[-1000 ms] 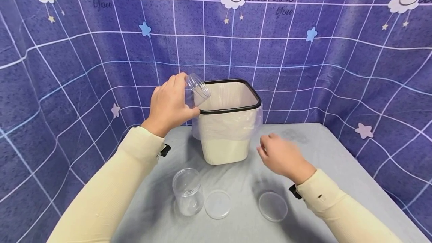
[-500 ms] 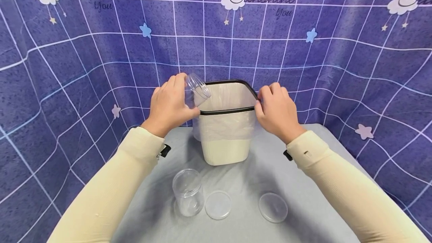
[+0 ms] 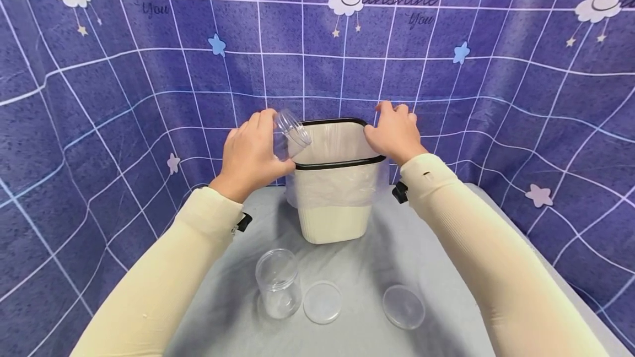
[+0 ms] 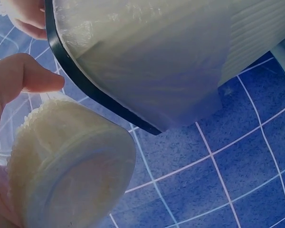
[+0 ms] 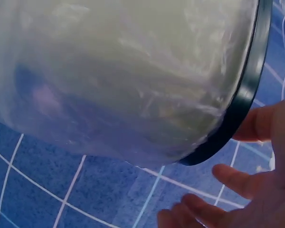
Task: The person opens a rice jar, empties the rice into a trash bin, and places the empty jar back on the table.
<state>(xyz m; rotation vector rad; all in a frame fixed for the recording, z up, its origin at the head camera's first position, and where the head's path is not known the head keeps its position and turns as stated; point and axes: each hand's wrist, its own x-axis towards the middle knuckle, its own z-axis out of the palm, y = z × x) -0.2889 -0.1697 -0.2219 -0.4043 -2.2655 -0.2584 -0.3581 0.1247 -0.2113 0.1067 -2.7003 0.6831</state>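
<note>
My left hand [image 3: 252,153] grips a clear screw-neck plastic jar [image 3: 292,135], tilted with its mouth over the left rim of the bin. In the left wrist view, pale rice-like grains fill the lower part of the jar [image 4: 80,166]. The cream wastebasket [image 3: 334,222] has a black rim and a clear liner bag folded over its outside. At its right back corner is my right hand [image 3: 394,132], the thumb over the rim. Seen from the right wrist, that hand's fingers [image 5: 242,180] are spread beside the rim, not curled round it.
A second clear jar [image 3: 279,285], lidless, stands upright on the grey-covered table [image 3: 357,335] in front. Two clear round lids lie flat: one lid [image 3: 322,303] beside that jar, the other lid [image 3: 403,307] further right. A blue-purple gridded curtain [image 3: 317,76] surrounds the table's back and sides.
My right hand has risen from above the table to the bin's right rim, then moved further back along it. The left hand and its tilted jar have stayed put.
</note>
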